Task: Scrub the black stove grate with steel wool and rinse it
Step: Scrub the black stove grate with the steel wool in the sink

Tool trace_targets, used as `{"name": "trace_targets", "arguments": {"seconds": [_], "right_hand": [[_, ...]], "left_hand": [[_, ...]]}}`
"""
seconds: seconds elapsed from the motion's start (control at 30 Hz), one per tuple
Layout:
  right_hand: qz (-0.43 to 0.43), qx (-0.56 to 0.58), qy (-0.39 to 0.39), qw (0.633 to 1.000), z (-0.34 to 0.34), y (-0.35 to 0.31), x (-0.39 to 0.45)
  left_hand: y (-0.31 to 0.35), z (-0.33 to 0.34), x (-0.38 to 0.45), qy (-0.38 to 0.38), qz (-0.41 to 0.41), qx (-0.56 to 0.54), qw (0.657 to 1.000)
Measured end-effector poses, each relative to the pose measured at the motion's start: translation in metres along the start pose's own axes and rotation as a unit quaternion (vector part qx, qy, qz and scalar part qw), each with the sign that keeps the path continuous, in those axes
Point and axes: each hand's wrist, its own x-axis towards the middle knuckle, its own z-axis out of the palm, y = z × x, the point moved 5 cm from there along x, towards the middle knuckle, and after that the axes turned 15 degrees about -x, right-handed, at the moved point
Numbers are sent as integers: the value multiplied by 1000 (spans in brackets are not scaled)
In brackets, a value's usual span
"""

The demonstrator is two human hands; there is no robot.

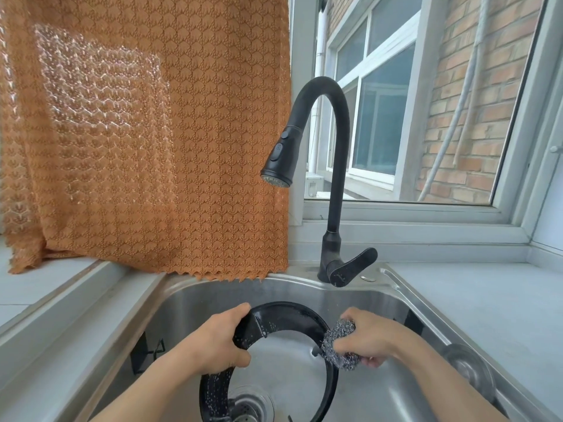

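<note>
Steel wool (341,342) sits balled in the right hand (365,338), fingers curled round it and pressing it against the right arc of the black stove grate (289,313). That ring-shaped grate stands tilted in the stainless sink (189,295), its lower edge near the drain strainer (249,406). Opposite, the left hand (217,341) grips the ring's left rim, thumb over the top. The faucet spray head (278,159) hangs above and behind, no water visible, so rinsing likely means lifting the grate up toward it.

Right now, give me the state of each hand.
Left hand: grips the grate by its rim.
Right hand: grips the steel wool, pressed to the grate.
</note>
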Motion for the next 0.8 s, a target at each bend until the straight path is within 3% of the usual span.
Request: {"name": "trace_targets", "arguments": {"seconds": [0.47,0.63,0.8], "right_hand": [[-84,127,-198,968,1,12,-20],[-32,-33,-233,972,14,16,-17],[-28,-48,-197,979,28,7,0]], "left_hand": [[-12,-1,8,7,9,18,1000],[-14,-2,10,14,8,23,1000],[-12,-1,10,10,11,16,1000]]}}
